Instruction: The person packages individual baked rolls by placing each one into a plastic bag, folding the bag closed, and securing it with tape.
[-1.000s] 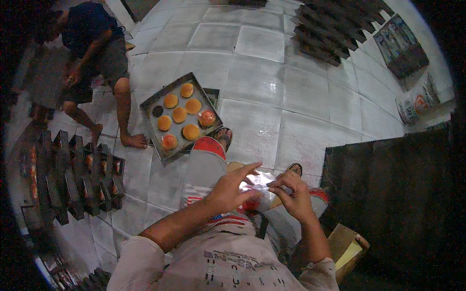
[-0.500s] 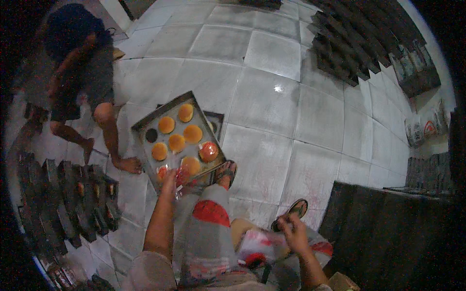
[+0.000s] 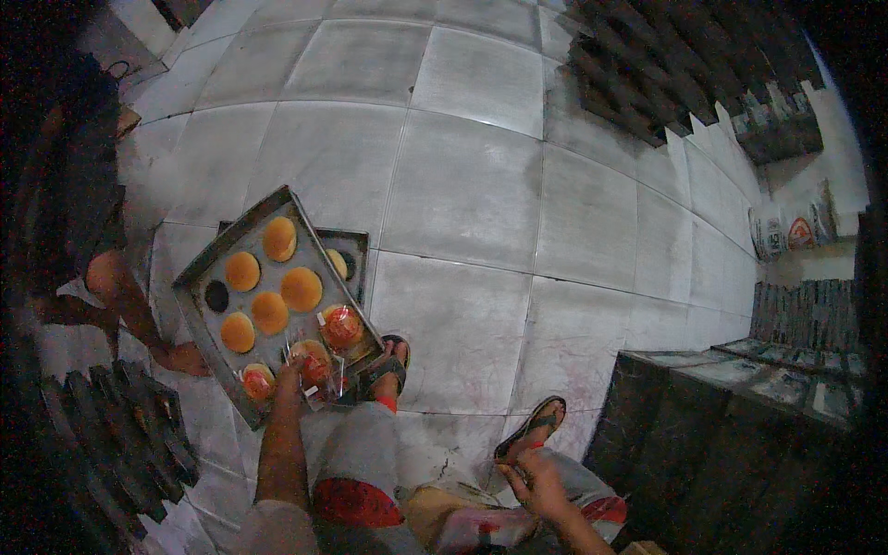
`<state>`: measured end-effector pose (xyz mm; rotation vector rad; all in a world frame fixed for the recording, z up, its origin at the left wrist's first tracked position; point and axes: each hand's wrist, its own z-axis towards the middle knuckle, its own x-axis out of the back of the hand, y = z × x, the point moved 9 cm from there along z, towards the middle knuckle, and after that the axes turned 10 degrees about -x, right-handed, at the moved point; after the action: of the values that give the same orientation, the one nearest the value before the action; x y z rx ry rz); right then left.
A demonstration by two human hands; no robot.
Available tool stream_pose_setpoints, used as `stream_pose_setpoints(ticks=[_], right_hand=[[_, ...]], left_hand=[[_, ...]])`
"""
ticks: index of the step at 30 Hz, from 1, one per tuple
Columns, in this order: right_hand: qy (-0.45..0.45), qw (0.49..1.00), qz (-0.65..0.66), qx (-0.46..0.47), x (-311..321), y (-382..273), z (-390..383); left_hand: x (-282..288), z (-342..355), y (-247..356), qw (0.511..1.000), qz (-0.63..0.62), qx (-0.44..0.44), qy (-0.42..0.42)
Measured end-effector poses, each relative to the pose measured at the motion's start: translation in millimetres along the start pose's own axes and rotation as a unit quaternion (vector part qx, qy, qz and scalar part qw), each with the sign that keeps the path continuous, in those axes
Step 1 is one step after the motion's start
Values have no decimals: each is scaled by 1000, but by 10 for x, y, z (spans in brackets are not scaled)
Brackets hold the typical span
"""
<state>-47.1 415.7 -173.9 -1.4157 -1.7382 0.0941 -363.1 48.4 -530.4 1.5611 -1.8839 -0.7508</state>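
Note:
A dark metal baking tray (image 3: 205, 340) with round golden buns (image 3: 268, 313) lies tilted on top of another tray (image 3: 356, 248). My left hand (image 3: 290, 377) reaches over its near edge, fingers closed on a bun in clear wrap with red print (image 3: 314, 363). A second wrapped bun (image 3: 342, 326) sits to its right, and another reddish bun (image 3: 258, 380) to its left. My right hand (image 3: 538, 487) hovers above my lap, fingers loosely bent and apart, with nothing visible in it. Below it is a pinkish plastic packet (image 3: 483, 529), partly cut off.
A person (image 3: 79, 213) crouches at the left, a bare foot beside the tray. Stacked dark trays stand at lower left (image 3: 111, 435) and upper right (image 3: 638, 69). A large dark block (image 3: 684, 444) is right of my sandalled foot (image 3: 532, 427). White tiles (image 3: 462, 185) cover the floor.
My view has shifted, so the tray appears lower and further left. My left hand has brought the wrapped bun over the tray's near part. My right hand's fingers have spread somewhat.

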Motion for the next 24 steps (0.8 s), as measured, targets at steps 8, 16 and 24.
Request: stream_pose_setpoints(ticks=[8, 16, 24], right_hand=[[41, 998, 41, 21, 170, 6, -315], [49, 943, 330, 21, 352, -523, -647], [-141, 795, 576, 124, 91, -1092, -1436]], left_hand=[[270, -471, 825, 871, 443, -212, 26], [-671, -3117, 2796, 928, 200, -285, -129], [-1614, -5096, 2580, 867, 126, -279, -393]])
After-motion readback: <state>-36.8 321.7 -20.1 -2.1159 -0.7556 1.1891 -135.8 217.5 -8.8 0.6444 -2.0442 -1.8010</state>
